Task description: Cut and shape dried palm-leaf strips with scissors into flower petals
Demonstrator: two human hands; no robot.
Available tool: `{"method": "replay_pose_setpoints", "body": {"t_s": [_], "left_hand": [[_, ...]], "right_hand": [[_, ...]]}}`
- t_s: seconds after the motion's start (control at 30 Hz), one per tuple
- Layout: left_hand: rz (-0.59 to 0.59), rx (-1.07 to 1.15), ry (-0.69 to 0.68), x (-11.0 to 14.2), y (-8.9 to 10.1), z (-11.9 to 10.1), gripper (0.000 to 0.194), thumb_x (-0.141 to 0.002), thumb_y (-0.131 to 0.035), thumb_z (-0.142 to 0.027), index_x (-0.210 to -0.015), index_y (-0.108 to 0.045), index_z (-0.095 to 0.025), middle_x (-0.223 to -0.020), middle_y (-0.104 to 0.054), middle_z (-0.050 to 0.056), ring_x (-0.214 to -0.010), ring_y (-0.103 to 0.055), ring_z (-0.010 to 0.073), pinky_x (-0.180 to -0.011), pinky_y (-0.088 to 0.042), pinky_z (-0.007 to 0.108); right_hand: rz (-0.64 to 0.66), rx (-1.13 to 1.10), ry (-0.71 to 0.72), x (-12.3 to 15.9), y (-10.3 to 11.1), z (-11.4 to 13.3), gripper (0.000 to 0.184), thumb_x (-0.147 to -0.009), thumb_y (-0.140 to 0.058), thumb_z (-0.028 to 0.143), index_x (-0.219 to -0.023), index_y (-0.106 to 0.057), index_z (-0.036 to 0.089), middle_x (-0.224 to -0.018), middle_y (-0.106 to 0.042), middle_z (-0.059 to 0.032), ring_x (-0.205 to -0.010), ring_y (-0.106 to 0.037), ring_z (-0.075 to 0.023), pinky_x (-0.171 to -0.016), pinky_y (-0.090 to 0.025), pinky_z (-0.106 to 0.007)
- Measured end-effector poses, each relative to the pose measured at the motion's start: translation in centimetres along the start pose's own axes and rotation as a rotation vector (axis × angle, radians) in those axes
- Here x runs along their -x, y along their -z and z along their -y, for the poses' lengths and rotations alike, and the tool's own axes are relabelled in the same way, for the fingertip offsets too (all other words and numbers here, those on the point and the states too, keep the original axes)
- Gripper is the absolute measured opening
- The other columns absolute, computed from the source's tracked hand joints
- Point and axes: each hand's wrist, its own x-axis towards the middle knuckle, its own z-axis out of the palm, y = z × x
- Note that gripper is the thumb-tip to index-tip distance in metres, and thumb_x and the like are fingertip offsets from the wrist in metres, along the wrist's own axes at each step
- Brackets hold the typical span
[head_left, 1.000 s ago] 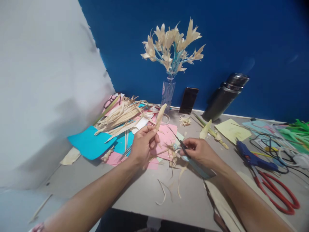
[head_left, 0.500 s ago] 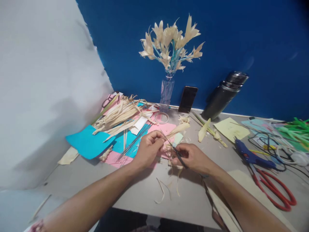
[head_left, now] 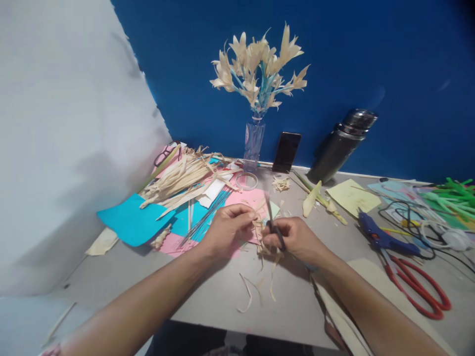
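Grips small scissors (head_left: 270, 212) in the right hand (head_left: 295, 237), pointed up and away from the body, with blurred blades. Pinches thumb and fingertips together in the left hand (head_left: 228, 227), near them; cannot tell whether around anything. Has husk scraps (head_left: 259, 235) cluttering the gap between both hands and running under the right one, with pink paper (head_left: 243, 199) just beyond the left. Has loose husk curls (head_left: 245, 300) nearer the body than either hand. Keeps thin wires (head_left: 208, 217) and blue paper (head_left: 128, 217) left of the left hand, with a bundle of husk strips (head_left: 189, 170) farther off. Faces, well beyond both hands, a bottle (head_left: 254, 143) of husk flowers (head_left: 255, 55), plus a leaning phone (head_left: 287, 152) and a tilted flask (head_left: 336, 151) beyond the right hand. Has a glue gun (head_left: 386, 237) well right of that hand, crowded by a tangled cord (head_left: 408, 217) and red-handled scissors (head_left: 419, 284). Reaches with the right forearm across a pale sheet (head_left: 365, 269).
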Motion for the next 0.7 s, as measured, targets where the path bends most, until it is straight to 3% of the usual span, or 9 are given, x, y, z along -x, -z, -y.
{"method": "replay_pose_setpoints", "body": {"t_s": [0.07, 0.13, 0.47, 0.6, 0.7], "left_hand": [[0.052, 0.055, 0.035, 0.1, -0.1, 0.2, 0.023, -0.064, -0.083, -0.032, -0.073, -0.071, -0.014, -0.06, -0.06, 0.0, -0.055, -0.055, 0.011, -0.056, -0.047, 0.025], [0.084, 0.082, 0.065, 0.2, -0.3, 0.4, 0.026, -0.062, -0.086, -0.032, -0.076, -0.074, -0.014, -0.065, -0.065, 0.003, -0.059, -0.06, 0.0136, -0.059, -0.05, 0.029], [0.013, 0.066, -0.009, 0.5, -1.1, 1.4, 0.018, -0.061, -0.086, -0.022, -0.07, -0.073, -0.013, -0.071, -0.07, 0.005, -0.061, -0.062, 0.0121, -0.055, -0.047, 0.023], [0.015, 0.02, -0.009, 0.5, -1.1, 1.3, 0.019, -0.062, -0.084, -0.022, -0.069, -0.069, -0.013, -0.065, -0.068, 0.004, -0.054, -0.06, 0.0115, -0.054, -0.049, 0.024], [0.01, 0.004, -0.011, 0.5, -1.0, 0.9, 0.022, -0.062, -0.084, -0.024, -0.067, -0.066, -0.013, -0.07, -0.069, 0.005, -0.056, -0.062, 0.0131, -0.056, -0.052, 0.027]], "right_hand": [[-0.027, -0.11, 0.048, 0.1, -0.1, 0.3, 0.041, -0.064, -0.083, 0.041, -0.092, -0.068, 0.015, -0.079, -0.063, -0.0019, -0.07, -0.056, -0.0164, -0.064, -0.046, -0.029], [-0.033, -0.139, 0.097, 0.1, -0.3, 0.6, 0.044, -0.063, -0.085, 0.035, -0.098, -0.067, 0.017, -0.086, -0.066, -0.0022, -0.077, -0.06, -0.0178, -0.069, -0.049, -0.03], [-0.149, -0.181, 0.187, 0.1, -1.9, 0.2, 0.033, -0.064, -0.08, 0.024, -0.091, -0.062, 0.018, -0.084, -0.066, -0.0008, -0.075, -0.059, -0.0158, -0.07, -0.048, -0.026], [-0.24, -0.092, 0.183, 0.3, -1.8, 0.1, 0.021, -0.067, -0.074, 0.025, -0.081, -0.06, 0.017, -0.073, -0.062, 0.0012, -0.065, -0.054, -0.0137, -0.061, -0.044, -0.025], [-0.228, -0.107, 0.141, 0.3, -1.3, 0.4, 0.024, -0.062, -0.075, 0.027, -0.077, -0.059, 0.017, -0.068, -0.059, 0.0022, -0.061, -0.052, -0.013, -0.057, -0.042, -0.025]]}}
